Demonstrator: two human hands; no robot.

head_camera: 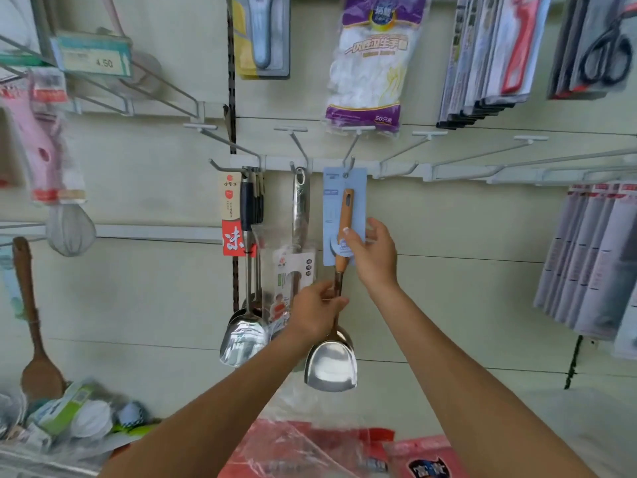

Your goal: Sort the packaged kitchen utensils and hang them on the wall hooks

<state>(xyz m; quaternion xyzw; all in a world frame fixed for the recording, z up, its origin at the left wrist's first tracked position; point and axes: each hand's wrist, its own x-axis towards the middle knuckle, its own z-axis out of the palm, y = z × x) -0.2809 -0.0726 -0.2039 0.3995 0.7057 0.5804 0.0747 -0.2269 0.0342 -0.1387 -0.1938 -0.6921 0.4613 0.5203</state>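
A steel spatula (331, 365) with a wooden handle and a light blue card (344, 188) hangs from a white wall hook (349, 163) at the centre. My left hand (317, 310) grips the spatula's dark metal neck just above the blade. My right hand (372, 253) pinches the lower wooden handle together with the card's edge. To the left, a steel ladle (300, 201) in a clear sleeve hangs on its own hook, and several steel spatulas with a red label (241, 336) hang on another.
Disposable gloves pack (370, 63), peelers (517, 46) and scissors (606, 53) hang on the upper row. Bare hooks (458, 157) extend right of centre. Grey carded packs (593, 257) hang at right. A wooden spoon (34, 322) and strainer (70, 229) hang at left. Red plastic packs (310, 450) lie below.
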